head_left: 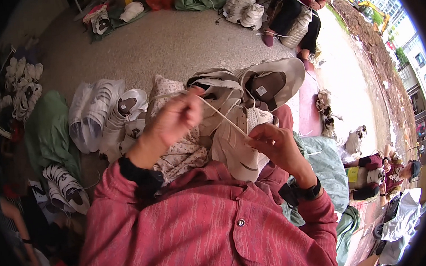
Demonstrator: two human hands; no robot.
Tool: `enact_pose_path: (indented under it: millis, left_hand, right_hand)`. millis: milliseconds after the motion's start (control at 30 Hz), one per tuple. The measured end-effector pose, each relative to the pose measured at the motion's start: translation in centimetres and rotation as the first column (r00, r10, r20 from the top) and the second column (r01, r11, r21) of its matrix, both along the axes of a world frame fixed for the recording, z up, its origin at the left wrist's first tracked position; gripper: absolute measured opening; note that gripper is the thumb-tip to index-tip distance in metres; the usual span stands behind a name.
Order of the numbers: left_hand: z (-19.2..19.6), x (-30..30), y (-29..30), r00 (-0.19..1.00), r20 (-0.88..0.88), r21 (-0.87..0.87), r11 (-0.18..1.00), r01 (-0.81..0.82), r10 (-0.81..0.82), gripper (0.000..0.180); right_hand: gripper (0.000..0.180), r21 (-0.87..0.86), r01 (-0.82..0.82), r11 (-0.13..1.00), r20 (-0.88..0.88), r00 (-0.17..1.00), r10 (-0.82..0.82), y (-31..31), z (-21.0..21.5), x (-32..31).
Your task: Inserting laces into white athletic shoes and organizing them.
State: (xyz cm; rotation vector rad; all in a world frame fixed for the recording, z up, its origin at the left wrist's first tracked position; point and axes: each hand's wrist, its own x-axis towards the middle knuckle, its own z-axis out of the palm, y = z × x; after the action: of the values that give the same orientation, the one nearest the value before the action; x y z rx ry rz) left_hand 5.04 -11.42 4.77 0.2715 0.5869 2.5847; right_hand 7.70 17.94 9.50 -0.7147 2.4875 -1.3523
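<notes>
A pair of beige sneakers lies on my lap; the nearer shoe [234, 149] has its toe toward me, and the farther shoe [288, 76] shows its dark insole. A pale shoelace [221, 115] runs taut between my hands above them. My left hand [177, 116], a little blurred, is closed on one part of the lace, up and left of the nearer shoe. Lower down, my right hand [275, 143] pinches the lace beside that shoe's white mesh part. Floral cloth [180, 155] covers my left thigh under the shoes.
To my left stand white striped shoes [95, 109], a green sack [49, 127] and more sneakers [66, 190]. Another person [303, 8] sits ahead with a shoe on the lap. Pale green sheeting [326, 167] lies at my right. Farther right, people [381, 173] sit near a bright roadway.
</notes>
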Motion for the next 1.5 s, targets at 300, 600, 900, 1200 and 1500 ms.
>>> enact_pose_path:
  millis: [300, 600, 900, 1200, 1500]
  left_hand:
    - [-1.0, 2.6, -17.1, 0.752, -0.007, -0.170, 0.740, -0.651, 0.659, 0.018]
    - [2.0, 3.8, -23.0, 0.755, -0.152, -0.050, 0.758, -0.651, 0.638, 0.024]
    - [3.5, 0.8, -0.2, 0.717, -0.643, -0.742, 0.449, -0.497, -0.268, 0.027]
    - [0.8, -0.1, 6.5, 0.552, -0.633, -0.723, 0.159, -0.672, -0.542, 0.028]
    - [0.8, 1.0, 8.9, 0.620, -0.658, -0.687, 0.004, -0.727, -0.427, 0.022]
  right_hand:
    - [0.011, 0.032, -0.088, 0.996, -0.163, 0.982, 0.092, -0.2, -0.6, 0.1]
    - [0.013, 0.036, -0.196, 0.980, -0.254, 0.946, 0.199, 0.1, -1.6, 0.3]
    - [0.014, -0.154, 0.200, 0.968, 0.200, 0.965, -0.168, -1.3, -0.7, 0.2]
    - [0.016, -0.038, 0.148, 0.988, 0.107, 0.984, -0.144, -1.4, -0.3, -0.3]
    - [0.024, -0.073, 0.118, 0.990, 0.091, 0.990, -0.111, -1.1, -2.3, -0.4]
